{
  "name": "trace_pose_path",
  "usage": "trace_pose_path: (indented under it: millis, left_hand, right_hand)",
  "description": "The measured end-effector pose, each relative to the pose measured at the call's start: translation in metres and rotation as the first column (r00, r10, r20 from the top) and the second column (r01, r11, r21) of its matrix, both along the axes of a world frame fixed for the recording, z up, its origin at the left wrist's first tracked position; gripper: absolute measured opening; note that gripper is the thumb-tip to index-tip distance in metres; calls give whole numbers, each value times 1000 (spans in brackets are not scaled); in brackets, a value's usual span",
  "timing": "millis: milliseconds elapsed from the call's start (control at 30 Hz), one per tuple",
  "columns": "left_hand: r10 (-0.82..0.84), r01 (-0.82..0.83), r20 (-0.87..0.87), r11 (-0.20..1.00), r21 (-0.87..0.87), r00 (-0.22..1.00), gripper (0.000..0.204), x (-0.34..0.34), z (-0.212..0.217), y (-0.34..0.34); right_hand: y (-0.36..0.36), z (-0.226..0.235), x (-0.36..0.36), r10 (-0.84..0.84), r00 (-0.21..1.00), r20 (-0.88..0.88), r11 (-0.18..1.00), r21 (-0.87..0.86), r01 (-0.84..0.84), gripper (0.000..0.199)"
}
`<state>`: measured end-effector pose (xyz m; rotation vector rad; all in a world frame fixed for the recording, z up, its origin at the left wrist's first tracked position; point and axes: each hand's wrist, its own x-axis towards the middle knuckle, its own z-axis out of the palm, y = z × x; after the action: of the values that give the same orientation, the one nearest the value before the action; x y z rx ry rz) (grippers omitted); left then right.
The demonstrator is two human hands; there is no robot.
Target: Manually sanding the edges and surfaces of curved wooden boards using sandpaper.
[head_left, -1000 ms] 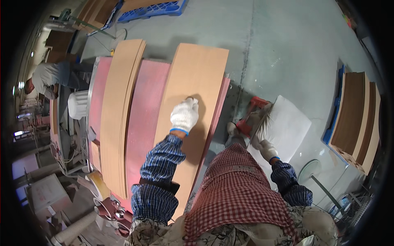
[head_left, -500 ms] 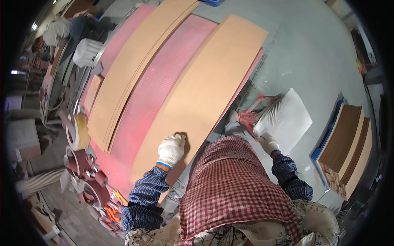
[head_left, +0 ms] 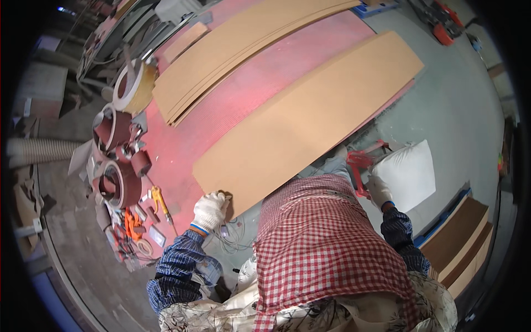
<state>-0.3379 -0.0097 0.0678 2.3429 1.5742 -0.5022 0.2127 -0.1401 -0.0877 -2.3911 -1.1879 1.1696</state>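
A long tan board [head_left: 298, 116] lies at a slant on the red-topped table, its near end toward me. My left hand [head_left: 211, 213], in a white knit glove, is at that end's lower corner with fingers curled; anything inside them is hidden. My right hand [head_left: 379, 191], gloved too, hangs low on my right, fingers stretched out over the near left edge of a white, cushion-like cover [head_left: 409, 174]. Red stool-like legs [head_left: 360, 163] stand beside that cover.
Several stacked tan boards [head_left: 232, 58] lie across the red tabletop [head_left: 182, 146]. Abrasive rolls [head_left: 119, 185], a yellow air gun [head_left: 160, 202] and small tools crowd its left edge. A ribbed hose [head_left: 44, 152] runs at far left. More boards [head_left: 459, 232] stack on a blue pallet at right.
My left hand has gone from the board's top surface to its near end corner. The view has turned, so the table appears more slanted. My right hand sits further over the white cover.
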Motion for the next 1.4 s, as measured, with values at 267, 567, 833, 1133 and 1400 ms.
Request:
trace_pose_path:
  millis: [267,567,833,1133,1400]
  left_hand:
    - [-118,83,-297,988,-128,948,27,-120,-31,-59]
    - [167,-167,15,975,149,986,26,-72,-19,-60]
    - [16,-18,12,979,203,1000,25,-71,-34,-39]
    - [-48,47,-1,969,243,999,22,-66,-39,-36]
    - [-180,170,35,967,191,983,17,34,-30,10]
  right_hand:
    - [15,63,-72,-106,992,-70,994,-25,104,24]
    - [7,48,-81,-60,997,-53,998,-20,59,20]
    - [2,46,-82,-16,1000,26,1000,-3,16,22]
    - [0,31,-67,75,996,45,995,-72,-72,28]
    - [9,35,-64,59,995,79,998,19,-61,28]
